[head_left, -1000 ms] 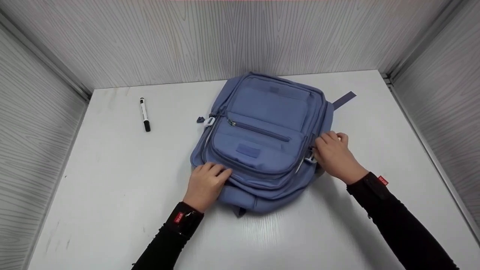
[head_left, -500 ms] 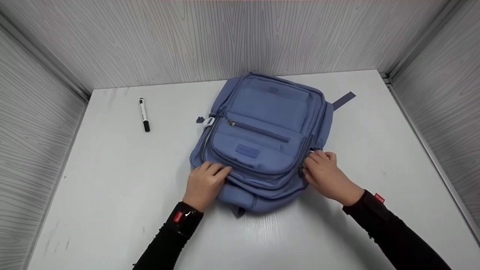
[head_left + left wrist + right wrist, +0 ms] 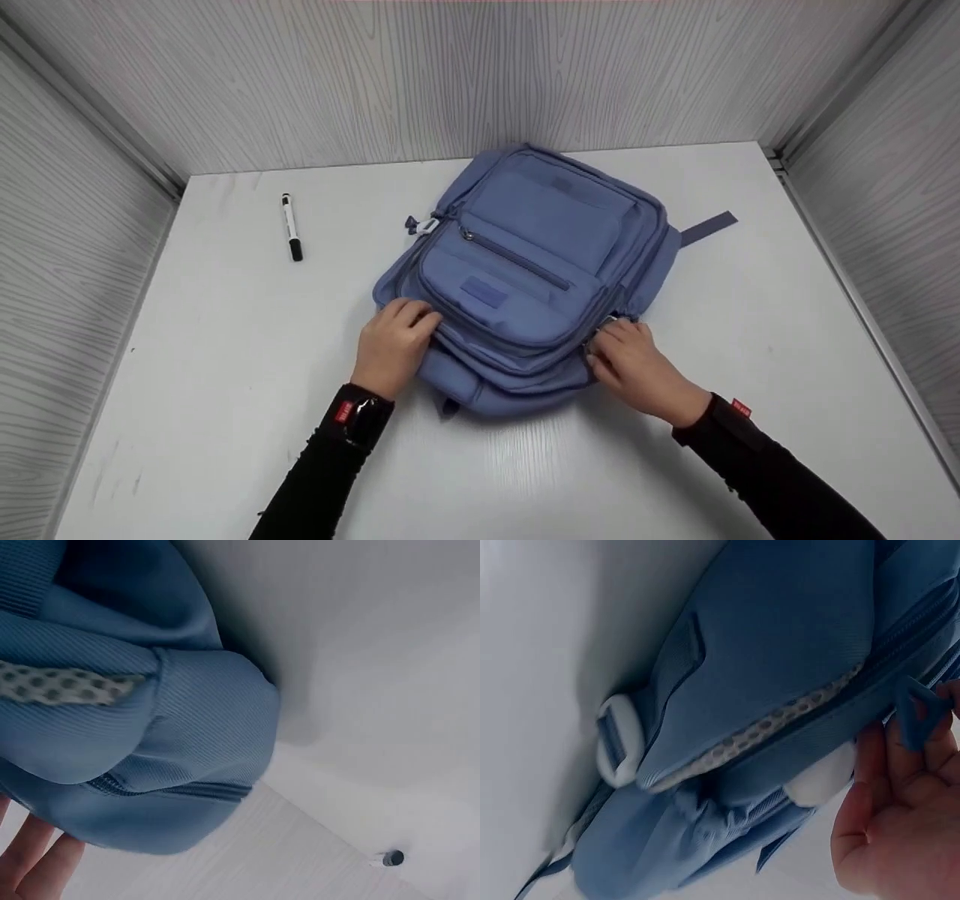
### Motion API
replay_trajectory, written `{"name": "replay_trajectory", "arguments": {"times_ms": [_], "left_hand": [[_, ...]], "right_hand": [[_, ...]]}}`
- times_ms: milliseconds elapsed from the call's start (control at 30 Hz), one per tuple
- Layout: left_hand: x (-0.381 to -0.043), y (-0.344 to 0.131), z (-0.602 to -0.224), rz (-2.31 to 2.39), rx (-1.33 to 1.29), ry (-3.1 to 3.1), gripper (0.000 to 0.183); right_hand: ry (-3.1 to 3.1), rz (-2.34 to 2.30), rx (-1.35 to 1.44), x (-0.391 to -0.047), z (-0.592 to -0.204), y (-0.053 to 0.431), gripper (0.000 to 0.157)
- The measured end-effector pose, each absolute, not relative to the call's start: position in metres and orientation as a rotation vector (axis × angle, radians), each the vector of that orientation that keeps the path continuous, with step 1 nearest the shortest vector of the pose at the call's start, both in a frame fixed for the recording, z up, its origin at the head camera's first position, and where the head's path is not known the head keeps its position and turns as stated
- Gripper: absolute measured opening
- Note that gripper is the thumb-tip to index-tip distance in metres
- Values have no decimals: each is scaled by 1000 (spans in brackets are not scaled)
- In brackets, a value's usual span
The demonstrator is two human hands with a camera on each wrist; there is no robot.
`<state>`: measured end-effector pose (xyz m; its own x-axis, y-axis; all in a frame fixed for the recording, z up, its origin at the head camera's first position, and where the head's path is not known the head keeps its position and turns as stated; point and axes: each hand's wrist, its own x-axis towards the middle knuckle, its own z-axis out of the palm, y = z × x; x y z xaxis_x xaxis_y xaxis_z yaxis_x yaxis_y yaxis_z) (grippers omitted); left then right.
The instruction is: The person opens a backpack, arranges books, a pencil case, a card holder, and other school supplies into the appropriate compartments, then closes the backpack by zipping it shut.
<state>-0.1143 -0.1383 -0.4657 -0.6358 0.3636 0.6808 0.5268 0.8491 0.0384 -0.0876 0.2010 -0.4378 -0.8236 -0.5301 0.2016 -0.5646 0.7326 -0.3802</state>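
Note:
A blue backpack (image 3: 525, 255) lies front side up, slightly turned, on the white table. At its lower left edge, my left hand (image 3: 390, 345) grips the fabric with bent fingers. My right hand (image 3: 637, 371) is at the lower right side, by the zip. In the right wrist view, its fingers pinch a blue triangular zipper pull (image 3: 915, 716) beside the zip seam. The left wrist view shows the left fingers (image 3: 49, 862) at the edge of the bag, partly cut off by the frame.
A white marker with a black cap (image 3: 292, 227) lies on the table (image 3: 225, 360) left of the bag. A strap end (image 3: 709, 229) sticks out at the bag's right, and a white buckle (image 3: 427, 226) sits on its left side. Wood-patterned panels (image 3: 465, 82) enclose the table's back and sides.
My right hand has moved down and left along the bag's right side. The backpack has turned slightly clockwise, and my left hand has shifted a little up and left with its lower edge.

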Motion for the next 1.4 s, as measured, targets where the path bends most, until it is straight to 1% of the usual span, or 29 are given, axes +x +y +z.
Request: {"name": "replay_trajectory", "arguments": {"times_ms": [100,333,467,600,700,867,967,1067,1133,1200,1333,1400], "left_hand": [[-127,-143,-465,-274,-590,-2348,3],[-146,-154,-462,-296,-422,-2462,13],[-144,-155,-455,-375,-291,-2576,24],[-130,-141,-444,-400,-180,-2649,27],[-113,-119,-437,-428,-230,-2651,26],[-83,-78,-433,-446,-460,-2625,23],[-69,-57,-433,-441,-587,-2601,23],[-57,-40,-434,-428,-708,-2619,26],[-52,-31,-436,-371,-764,-2640,27],[-50,-24,-439,-303,-780,-2675,27],[-49,-13,-445,-210,-739,-2669,25],[-49,-10,-448,-216,-703,-2632,24]], "right_hand": [[-2817,729,938,-83,-442,188,15],[-2695,975,853,-78,-453,149,19],[-2623,1085,786,-77,-459,130,22],[-2609,1132,709,-74,-462,123,24],[-2641,1117,684,-71,-462,124,21],[-2679,1002,779,-69,-459,136,7],[-2607,908,800,-73,-458,145,6],[-2547,824,755,-80,-456,155,4],[-2555,800,720,-85,-453,159,5],[-2608,781,705,-88,-449,162,9],[-2693,731,718,-92,-442,163,19],[-2707,681,739,-93,-440,161,21]]}}
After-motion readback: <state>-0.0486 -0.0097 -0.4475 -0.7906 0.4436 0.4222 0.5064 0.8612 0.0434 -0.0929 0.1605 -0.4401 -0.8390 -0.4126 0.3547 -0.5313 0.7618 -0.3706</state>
